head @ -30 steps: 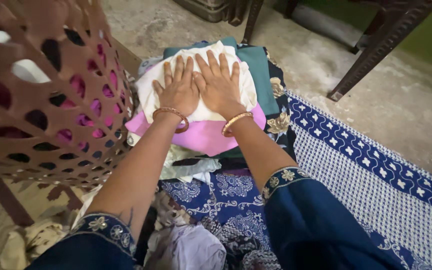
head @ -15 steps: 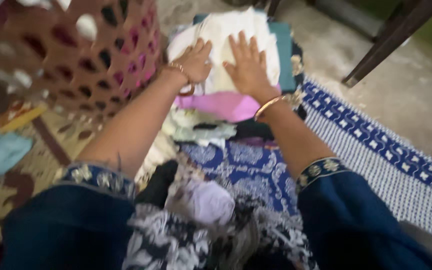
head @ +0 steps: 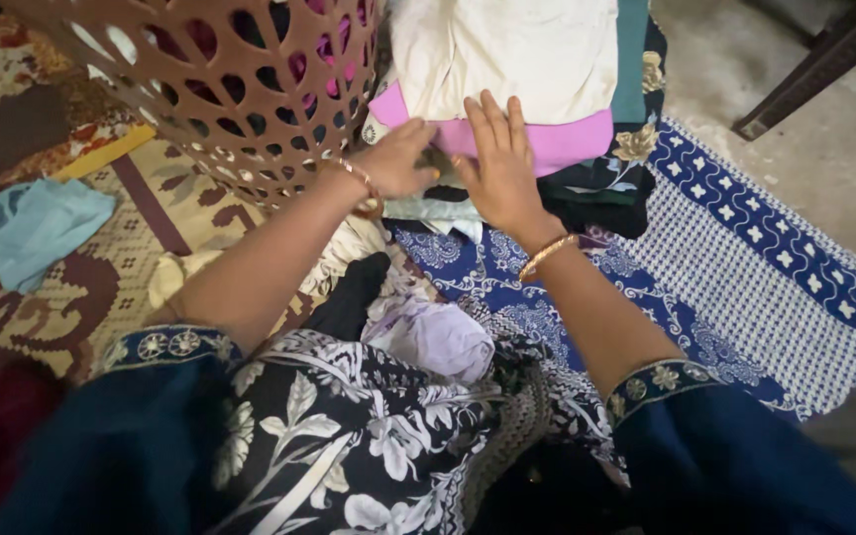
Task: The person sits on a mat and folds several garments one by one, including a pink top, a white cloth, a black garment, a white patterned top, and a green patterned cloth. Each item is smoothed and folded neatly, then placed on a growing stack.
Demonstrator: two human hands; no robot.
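A stack of folded clothes lies ahead: a cream cloth (head: 507, 54) on top, a pink one (head: 557, 139) under it, teal (head: 631, 59) and dark floral layers (head: 606, 193) below. My right hand (head: 499, 163) rests flat, fingers apart, on the stack's front edge over the pink cloth. My left hand (head: 398, 159) has its fingers curled against the near edge of the stack beside a pale green cloth (head: 433, 211); whether it grips anything I cannot tell. Both wrists wear gold bangles.
A brown perforated plastic basket (head: 200, 69) with pink cloth inside stands at the left of the stack. A blue patterned sheet (head: 745, 258) covers the floor on the right. A light blue cloth (head: 27, 223) lies on the patterned mat. A lilac garment (head: 438, 337) sits on my lap. A dark furniture leg (head: 814, 64) stands at top right.
Both hands slid from the top of the cream cloth back to the stack's near edge. The view shifted left and down, bringing the mat and blue cloth into sight.
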